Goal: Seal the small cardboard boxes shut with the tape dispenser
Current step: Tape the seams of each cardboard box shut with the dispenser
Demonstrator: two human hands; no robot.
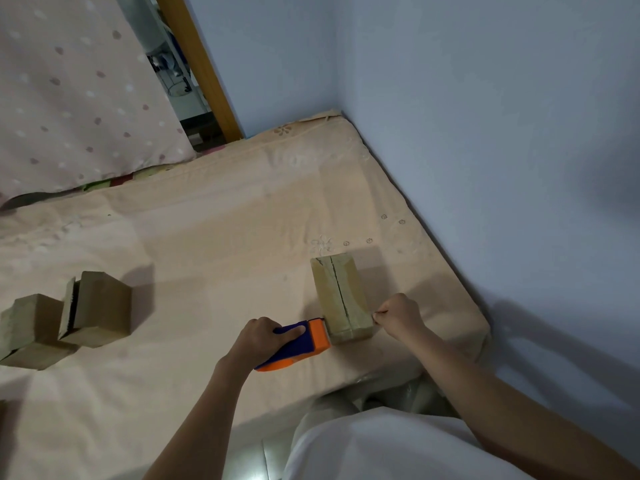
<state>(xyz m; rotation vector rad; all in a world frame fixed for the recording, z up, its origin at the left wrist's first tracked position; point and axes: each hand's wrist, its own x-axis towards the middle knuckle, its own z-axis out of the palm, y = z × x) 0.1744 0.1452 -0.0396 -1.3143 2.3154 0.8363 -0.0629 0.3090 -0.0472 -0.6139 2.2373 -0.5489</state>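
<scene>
At the far left two boxes stand on the bed (207,237), which is covered by a pale peach sheet. The outer one, the left box (29,329), sits at the frame edge with its top closed. The second box (97,308) is just beside it, touching or nearly so, and a flap on its left side stands slightly ajar, showing a dark gap. Behind them, at upper left, a dotted quilt (76,98) lies bunched against the bed's far side, with a wooden door frame (201,71) beyond it. Moving right, the left hand (259,337) is curled round the blue body of the dispenser (299,342), fingers wrapped over its top and thumb along the side. The dispenser's orange head points right and touches the near left corner of the third box (341,297). This box lies on the sheet near the bed's right edge, well apart from the other two, its two top flaps meeting along a dark seam that runs away from the person. The right hand (398,315) is closed against the near right corner of that box, thumb and forefinger pinched together there; whether they hold a tape end cannot be told. A blue wall (485,133) borders the bed on the right. At bottom, a white shirt (381,452) fills the lower edge.
</scene>
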